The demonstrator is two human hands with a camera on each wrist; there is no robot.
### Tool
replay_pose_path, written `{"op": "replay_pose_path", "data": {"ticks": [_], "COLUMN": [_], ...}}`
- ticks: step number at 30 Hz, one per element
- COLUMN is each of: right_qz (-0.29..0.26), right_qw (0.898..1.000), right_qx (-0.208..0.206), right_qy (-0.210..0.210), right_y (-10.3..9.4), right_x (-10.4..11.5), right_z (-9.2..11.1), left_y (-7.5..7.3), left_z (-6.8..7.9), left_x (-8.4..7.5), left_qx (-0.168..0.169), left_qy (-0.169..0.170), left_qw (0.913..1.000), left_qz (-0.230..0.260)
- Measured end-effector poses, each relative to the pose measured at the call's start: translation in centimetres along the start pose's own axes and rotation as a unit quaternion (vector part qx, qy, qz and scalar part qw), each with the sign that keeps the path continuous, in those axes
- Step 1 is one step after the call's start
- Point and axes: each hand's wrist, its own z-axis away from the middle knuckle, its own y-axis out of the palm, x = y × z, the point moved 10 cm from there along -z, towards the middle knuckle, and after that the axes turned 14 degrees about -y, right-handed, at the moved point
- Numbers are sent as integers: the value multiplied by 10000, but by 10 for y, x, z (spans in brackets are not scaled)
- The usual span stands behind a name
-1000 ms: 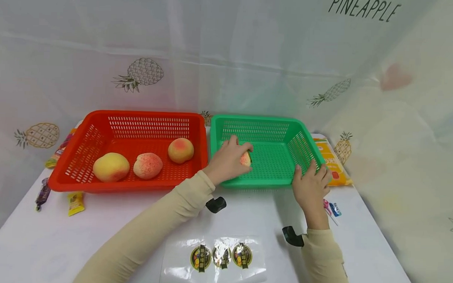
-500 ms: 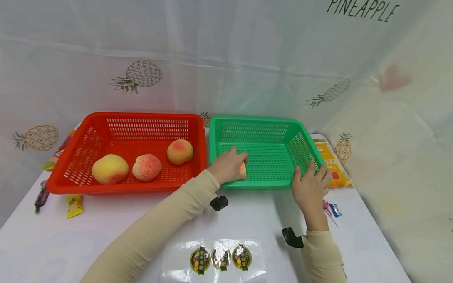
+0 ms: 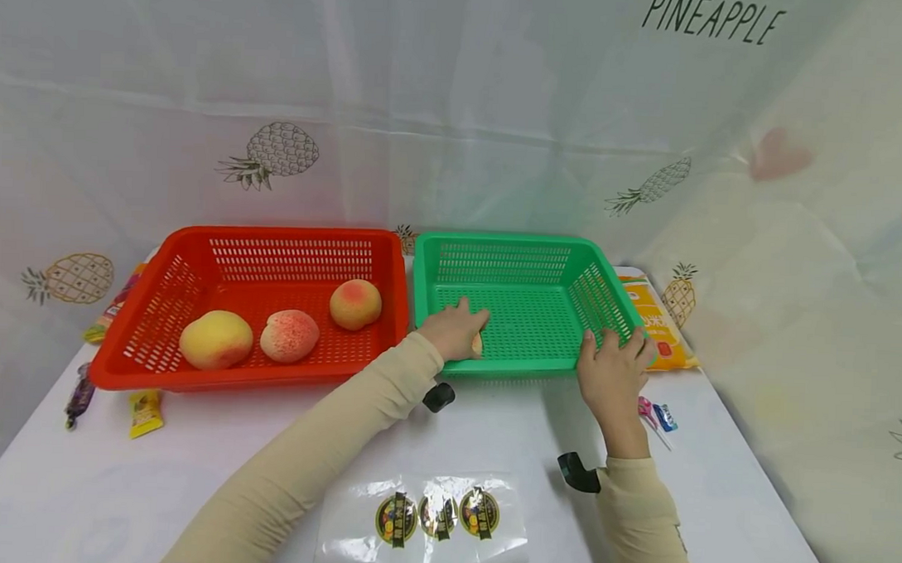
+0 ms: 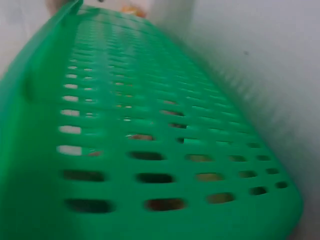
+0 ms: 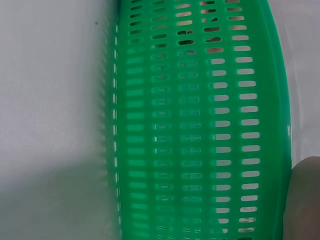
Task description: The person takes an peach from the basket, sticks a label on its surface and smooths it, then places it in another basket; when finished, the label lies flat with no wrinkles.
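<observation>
At the left end of the green basket (image 3: pixel 524 366), my left hand (image 3: pixel 455 327) holds a peach (image 3: pixel 478 344) low inside. The hand covers most of this peach; only a pale sliver shows in the head view. My right hand (image 3: pixel 616 374) grips the basket's front right corner, with the fingers over the rim. The left wrist view shows the slotted basket wall (image 4: pixel 165 165) from outside, and the left hand's grip is hidden there. In the right wrist view, part of a right-hand digit (image 5: pixel 303 200) lies against the basket's edge.
A red basket (image 3: pixel 216 381) on the left holds a yellow peach (image 3: pixel 216 340), a pink peach (image 3: pixel 289 336) and an orange peach (image 3: pixel 356 304). A clear bag (image 3: pixel 502 536) with round labels lies in front. Wrapped candies (image 3: pixel 145 412) and a yellow packet (image 3: pixel 662 326) lie around the baskets.
My left hand has moved down and slightly left inside the green basket, taking the peach lower. Less of that peach shows now. My right hand stays at the basket's corner.
</observation>
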Motion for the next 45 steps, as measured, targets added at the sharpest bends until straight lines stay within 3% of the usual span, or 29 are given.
{"op": "replay_pose_path", "data": {"ticks": [5,8,16,23,26,29,33,35,37,39,42,45], "right_qz": [3,21,60,15,8,25,39,26,25,25,11,5], "right_qw": [10000,10000,9999,9998,9999,9999,9999,9999,9999,10000,9999,9995], "right_qx": [-41,-66,-96,-101,-66,2,-26,-63,-47,22,120,315], "right_qy": [-37,-54,-100,-150,-150,-127,-92,-105,-105,-86,-8,61], "right_y": [1,1,2,3,5,5,5,5,6,6,4,2], "right_x": [3,4,6,7,6,6,6,6,7,7,5,2], "right_z": [0,0,-3,-5,-5,-4,-3,-3,-2,-1,1,3], "left_y": [0,-4,-14,-14,-24,-48,-83,-94,-99,-99,-88,-71], "left_z": [6,10,18,17,23,44,94,122,150,175,203,219], "left_x": [-1,1,1,4,11,24,61,91,127,169,226,264], "left_qx": [376,387,-478,-916,-1103,-1517,-2341,-2740,-3067,-3340,-3401,-3323], "left_qy": [240,312,793,1046,1076,1050,882,521,-58,-796,-1912,-2634], "left_qw": [9989,9983,9940,9884,9872,9828,9642,9537,9426,9275,9053,8882], "left_qz": [-115,-317,-590,-616,-403,122,875,1128,1320,1482,1680,1769]}}
